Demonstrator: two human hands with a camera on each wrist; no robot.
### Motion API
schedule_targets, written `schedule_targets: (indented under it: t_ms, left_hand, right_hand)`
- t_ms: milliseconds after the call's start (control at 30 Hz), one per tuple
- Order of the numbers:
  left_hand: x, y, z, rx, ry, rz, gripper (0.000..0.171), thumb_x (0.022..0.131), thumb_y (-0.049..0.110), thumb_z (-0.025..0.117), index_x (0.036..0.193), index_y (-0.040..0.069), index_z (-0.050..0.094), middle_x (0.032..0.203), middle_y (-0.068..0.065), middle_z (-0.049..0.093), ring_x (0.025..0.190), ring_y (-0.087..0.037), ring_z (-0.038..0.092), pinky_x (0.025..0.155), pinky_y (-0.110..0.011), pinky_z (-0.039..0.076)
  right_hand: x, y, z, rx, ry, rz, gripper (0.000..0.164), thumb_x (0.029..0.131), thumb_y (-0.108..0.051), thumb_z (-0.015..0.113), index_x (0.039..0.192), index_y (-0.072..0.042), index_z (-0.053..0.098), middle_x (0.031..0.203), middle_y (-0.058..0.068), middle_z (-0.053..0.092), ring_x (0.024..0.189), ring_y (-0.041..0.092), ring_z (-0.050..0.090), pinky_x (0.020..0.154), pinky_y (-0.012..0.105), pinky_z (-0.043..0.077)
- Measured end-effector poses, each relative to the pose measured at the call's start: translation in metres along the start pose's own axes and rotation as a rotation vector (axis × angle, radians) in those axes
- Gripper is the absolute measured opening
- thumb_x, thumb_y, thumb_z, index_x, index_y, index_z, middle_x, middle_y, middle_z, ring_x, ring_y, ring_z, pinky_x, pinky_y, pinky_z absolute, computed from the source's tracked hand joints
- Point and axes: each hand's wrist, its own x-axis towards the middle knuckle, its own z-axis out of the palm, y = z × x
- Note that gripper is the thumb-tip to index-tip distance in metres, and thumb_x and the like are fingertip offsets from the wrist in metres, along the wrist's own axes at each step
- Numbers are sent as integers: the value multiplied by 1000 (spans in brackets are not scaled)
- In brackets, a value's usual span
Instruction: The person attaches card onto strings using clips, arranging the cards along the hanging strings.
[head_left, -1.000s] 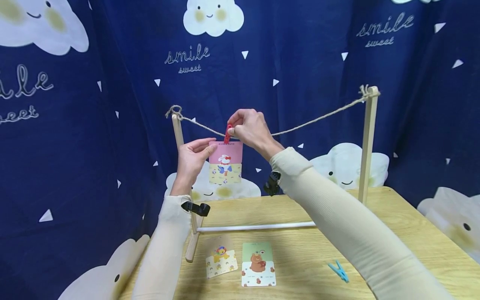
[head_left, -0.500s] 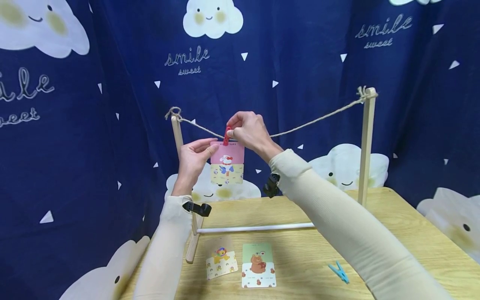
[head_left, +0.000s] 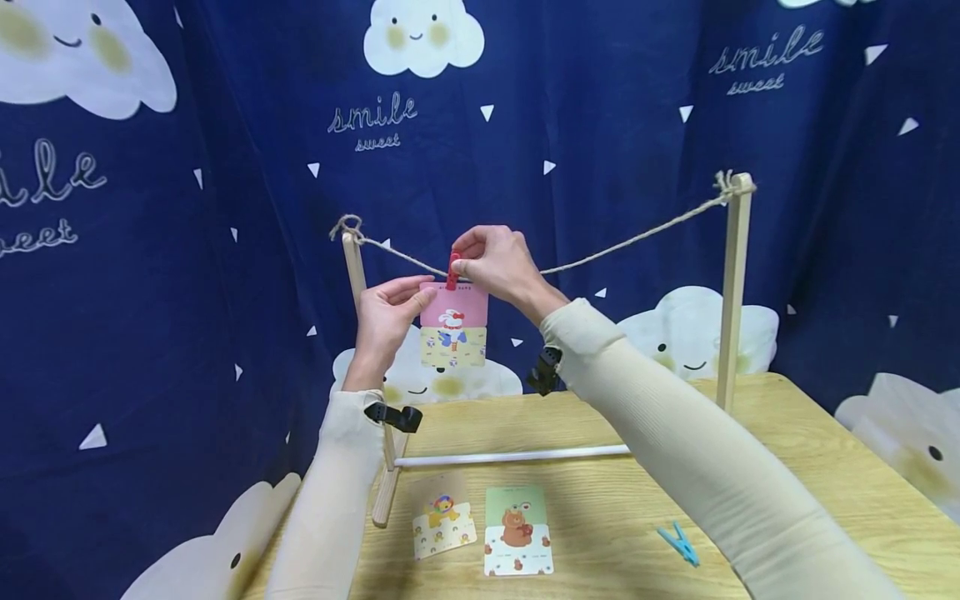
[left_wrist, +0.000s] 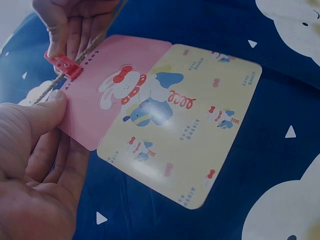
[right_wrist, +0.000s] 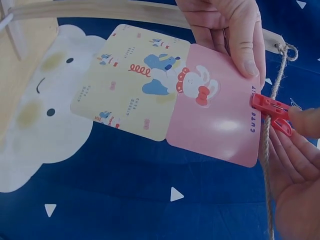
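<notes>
A pink and yellow rabbit card (head_left: 453, 333) hangs upright at the rope (head_left: 637, 246), near its lowest stretch. My left hand (head_left: 384, 321) pinches the card's upper left corner, thumb on the printed front and fingers behind. At the card's top edge sits a red clothespin (head_left: 453, 272), gripped between thumb and fingers of my right hand (head_left: 497, 262). In the right wrist view the red clothespin (right_wrist: 272, 111) straddles the rope (right_wrist: 267, 165), its tip over the card's edge. The left wrist view shows the rabbit card (left_wrist: 155, 110) tilted, with the clothespin (left_wrist: 64, 66) at its pink end.
Two wooden posts (head_left: 735, 292) carry the rope, with a white rod (head_left: 510, 456) low between them. On the wooden table (head_left: 600, 533) lie a lion card (head_left: 444, 521), a green and white bear card (head_left: 517, 533) and a blue clothespin (head_left: 678, 544). A dark blue curtain hangs behind.
The card and both hands have shifted only slightly. Both hands keep their hold on the card and the red clothespin.
</notes>
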Motion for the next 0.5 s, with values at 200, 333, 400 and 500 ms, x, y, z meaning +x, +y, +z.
schedule_targets:
  t_ms: [200, 333, 400, 500]
  left_hand:
    - [0, -2, 1, 9, 4, -1, 32, 90, 18, 83, 117, 3, 78, 105, -18, 78, 94, -13, 74, 86, -24, 58]
    - [0, -1, 1, 6, 12, 8, 34, 90, 18, 83, 118, 0, 76, 105, -18, 78, 94, -13, 74, 86, -25, 58]
    - [0, -1, 1, 4, 19, 13, 36, 90, 18, 83, 119, -2, 76, 105, -17, 78, 94, -14, 74, 86, -26, 59]
    - [0, 1, 2, 22, 37, 17, 37, 89, 19, 84, 119, -1, 76, 105, -14, 79, 95, -14, 74, 86, -25, 59]
  right_hand:
    - [-1, 3, -1, -20, -17, -1, 27, 95, -27, 72, 118, -13, 70, 104, -1, 74, 96, 13, 69, 86, 32, 58]
    - [-1, 3, -1, -28, -27, -13, 29, 95, -28, 72, 119, -12, 70, 105, 0, 74, 96, 13, 69, 87, 31, 58]
    - [-1, 4, -2, -28, -28, -24, 30, 95, -28, 73, 120, -12, 70, 105, -1, 75, 96, 12, 69, 87, 30, 58]
    - [0, 5, -2, -25, -27, -41, 32, 94, -29, 73, 121, -12, 69, 105, -1, 75, 95, 11, 70, 86, 29, 58]
